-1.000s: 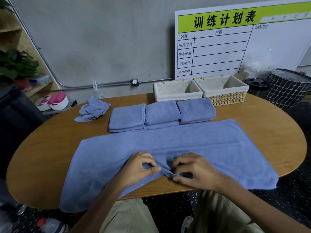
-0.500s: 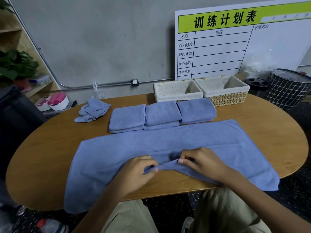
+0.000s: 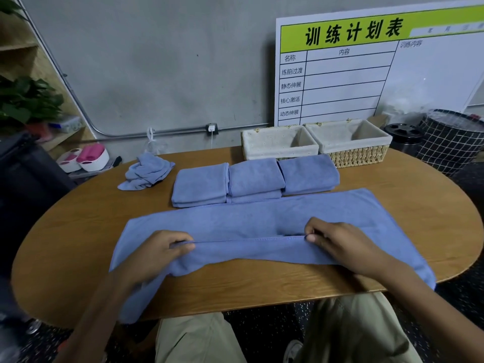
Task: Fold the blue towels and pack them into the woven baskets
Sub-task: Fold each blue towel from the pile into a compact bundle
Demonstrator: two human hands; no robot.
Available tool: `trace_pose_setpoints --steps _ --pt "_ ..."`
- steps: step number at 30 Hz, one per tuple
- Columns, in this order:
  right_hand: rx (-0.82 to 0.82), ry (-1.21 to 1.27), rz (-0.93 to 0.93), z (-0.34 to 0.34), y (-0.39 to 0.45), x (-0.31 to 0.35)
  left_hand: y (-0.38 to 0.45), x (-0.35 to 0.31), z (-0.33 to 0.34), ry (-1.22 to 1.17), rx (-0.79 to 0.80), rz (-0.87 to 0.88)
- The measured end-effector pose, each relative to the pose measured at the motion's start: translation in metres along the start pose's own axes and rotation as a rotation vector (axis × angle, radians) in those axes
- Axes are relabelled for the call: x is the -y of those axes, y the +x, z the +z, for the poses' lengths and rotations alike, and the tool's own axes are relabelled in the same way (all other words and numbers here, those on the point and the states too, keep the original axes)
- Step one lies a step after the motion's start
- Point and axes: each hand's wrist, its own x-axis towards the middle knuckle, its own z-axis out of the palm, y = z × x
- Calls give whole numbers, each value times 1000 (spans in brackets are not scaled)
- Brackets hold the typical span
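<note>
- Both of my hands were on the big blue towel (image 3: 262, 224) spread across the wooden table (image 3: 424, 205); I had its near hem lifted and drawn taut between them.
- My left hand (image 3: 157, 254) pinched that hem between thumb and curled fingers, toward the towel's left side.
- My right hand (image 3: 337, 244) pinched the same hem further right, knuckles up, fingertips tight on the stitched edge.
- Below the raised hem the cloth sagged, and both near corners hung over the table's front edge.
- Three folded towels (image 3: 254, 179) sat in a row just beyond the spread one, edges touching, the middle pile stacked on another fold.
- One crumpled towel (image 3: 146, 172) lay to their left, apart from them.
- Two woven baskets (image 3: 357, 155) with pale cloth liners stood side by side at the table's back edge, right behind the folded row; I saw no towel inside either.
- Behind the baskets a whiteboard chart (image 3: 366, 72) leaned against the grey wall.
</note>
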Motion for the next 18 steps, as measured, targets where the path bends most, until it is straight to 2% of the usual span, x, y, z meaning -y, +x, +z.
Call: trace_pose_setpoints --steps 3,8,11,15,18 --pt "93 73 -12 -9 2 -6 -7 9 -17 -54 -53 -20" --pt "238 283 -47 -22 6 -13 -7 18 -33 -1 -4 -78" --pt "300 380 -12 -34 7 -23 -10 25 -46 5 -29 -120" --pt "341 406 23 -55 2 -41 -23 35 -67 11 -109 -143" --pt "283 396 46 -71 -2 -54 -33 47 -80 42 -193 -188"
